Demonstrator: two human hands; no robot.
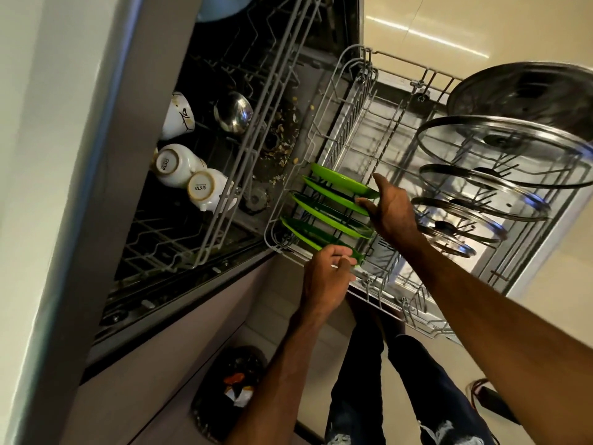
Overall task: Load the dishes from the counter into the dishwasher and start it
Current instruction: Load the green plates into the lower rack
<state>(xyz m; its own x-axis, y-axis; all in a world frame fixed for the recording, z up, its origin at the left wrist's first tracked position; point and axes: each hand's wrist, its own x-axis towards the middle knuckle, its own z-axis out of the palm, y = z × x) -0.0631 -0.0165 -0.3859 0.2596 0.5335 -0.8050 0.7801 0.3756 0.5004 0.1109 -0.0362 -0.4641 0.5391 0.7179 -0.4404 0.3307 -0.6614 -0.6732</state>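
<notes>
The dishwasher stands open with its lower rack (pixel 324 101) pulled out. Several green plates (pixel 330 213) stand on edge in the rack's near corner. My left hand (pixel 324 277) pinches the rim of the nearest green plate (pixel 308 234). My right hand (pixel 390 208) reaches over the rack and its thumb and fingers hold the edge of the farthest green plate (pixel 341 181). Glass lids (pixel 500 155) and a steel lid (pixel 526 91) stand in the rack's far side. White cups (pixel 179 168) and a steel bowl (pixel 233 112) sit upside down in the upper rack (pixel 244 149).
Food scraps lie on the dishwasher floor (pixel 279 149) around the drain. A black bin bag with rubbish (pixel 231 390) sits on the floor beside the cabinet. My legs (pixel 385 396) stand beside the rack's front. A dark object with a cord (pixel 494 399) lies on the tiles at right.
</notes>
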